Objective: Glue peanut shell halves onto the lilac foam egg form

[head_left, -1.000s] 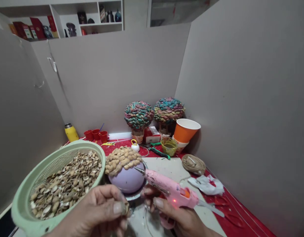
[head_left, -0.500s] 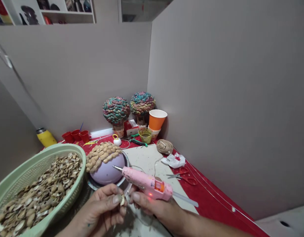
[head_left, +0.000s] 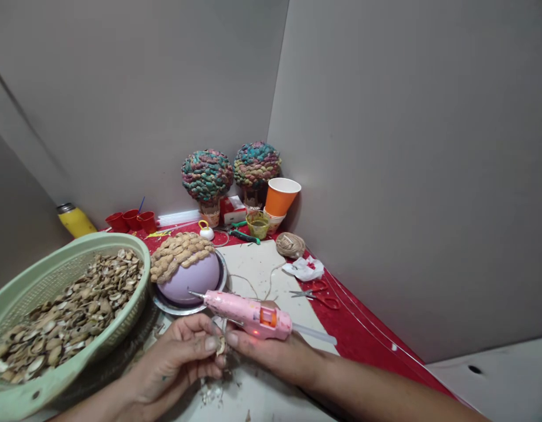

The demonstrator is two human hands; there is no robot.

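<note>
My left hand [head_left: 183, 354] pinches a small piece of peanut shell [head_left: 220, 346] between thumb and fingers. Right beside it, my right hand [head_left: 271, 351] is wrapped round a pink hot glue gun [head_left: 236, 308]. Its metal nozzle points left, in front of a lilac ball [head_left: 194, 278], and a red light glows on its body. A clear glue stick [head_left: 315, 334] sticks out of the back. Rows of peanut shells [head_left: 183, 252] cover the ball's upper part. The ball sits in a metal bowl [head_left: 223, 275]. The right fingertips are partly hidden near the shell piece.
A green basket [head_left: 145, 258] of shell halves stands at left. Behind are two coloured shell-covered trees [head_left: 207, 176], an orange cup [head_left: 282, 196], red cups [head_left: 146, 221] and pliers [head_left: 245, 237]. Twine [head_left: 291, 245], tissue [head_left: 304, 268] and red-handled scissors [head_left: 319, 294] lie at right.
The view has tipped downward, so the shelves at the top are out of sight. The hands are slightly closer together, still holding the shell piece and the glue gun.
</note>
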